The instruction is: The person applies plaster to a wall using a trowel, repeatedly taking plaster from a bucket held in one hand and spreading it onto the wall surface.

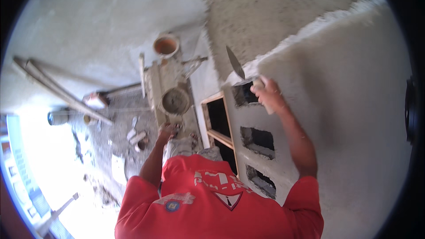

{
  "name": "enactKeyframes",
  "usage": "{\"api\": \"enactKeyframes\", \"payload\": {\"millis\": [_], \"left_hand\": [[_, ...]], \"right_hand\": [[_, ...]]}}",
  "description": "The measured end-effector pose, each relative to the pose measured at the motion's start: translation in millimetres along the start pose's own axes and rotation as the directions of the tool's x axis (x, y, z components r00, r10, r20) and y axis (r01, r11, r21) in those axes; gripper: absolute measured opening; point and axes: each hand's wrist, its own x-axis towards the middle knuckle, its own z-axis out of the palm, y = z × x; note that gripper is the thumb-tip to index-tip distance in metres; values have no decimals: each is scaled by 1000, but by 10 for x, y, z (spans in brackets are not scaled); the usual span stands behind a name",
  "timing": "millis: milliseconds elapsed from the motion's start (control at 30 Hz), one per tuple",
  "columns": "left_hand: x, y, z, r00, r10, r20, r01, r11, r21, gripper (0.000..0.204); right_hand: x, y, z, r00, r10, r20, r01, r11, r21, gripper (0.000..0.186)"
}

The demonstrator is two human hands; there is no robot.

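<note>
Right hand (269,94) clamped on trowel (236,64); blade projects ahead, left of hand. Left hand (166,132): state cannot be determined.

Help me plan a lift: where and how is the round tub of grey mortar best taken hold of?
Probably by the rim of the tub, coming from above, left hand and right hand on opposite sides: it stands upright, open top up, no handle visible, and mortar covers its middle. The right hand holds a trowel, so it would need freeing first.
</note>
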Motion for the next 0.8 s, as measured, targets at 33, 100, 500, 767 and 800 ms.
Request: {"api": "enactKeyframes", "payload": {"millis": [33, 100, 500, 767, 800], "left_hand": [[-26, -59, 25, 1000, 0, 12, 1, 1000, -30, 43], [-109, -188, -33, 1000, -8, 4, 8, 995, -99, 43], [784, -2036, -362, 876, 202, 438, -296, 942, 158, 56], [2700, -2824, -115, 967, 41, 250, -248, 348, 904, 50], [2912, -2878, -157, 974, -7, 228, -220, 231, 948, 51]], "right_hand": [[103, 427, 351, 999, 3, 52, -7, 997, 83, 37], [218, 1256, 1083, 993, 91, 78, -100, 988, 121, 36], [-580, 2980, 2720, 586, 761, 279, -771, 630, -100, 57], [-979, 3782, 3314, 308, 889, 340, -947, 321, 18, 33], [-1113, 3933, 3411, 306, 882, 358, -950, 307, 55, 33]]}}
